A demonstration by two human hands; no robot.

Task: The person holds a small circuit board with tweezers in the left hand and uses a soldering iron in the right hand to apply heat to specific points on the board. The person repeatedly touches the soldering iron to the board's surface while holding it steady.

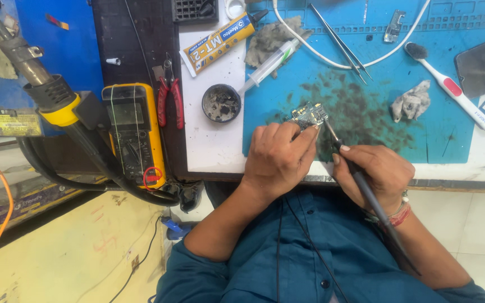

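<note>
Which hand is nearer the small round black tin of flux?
Left. The left hand sits just right of and below the small round black tin, holding the small circuit board; the right hand, gripping the soldering iron, is farther right.

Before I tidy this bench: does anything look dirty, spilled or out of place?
Yes. Dark residue smears the blue work mat around the small circuit board, and two crumpled grey wipes lie loose on it.
</note>
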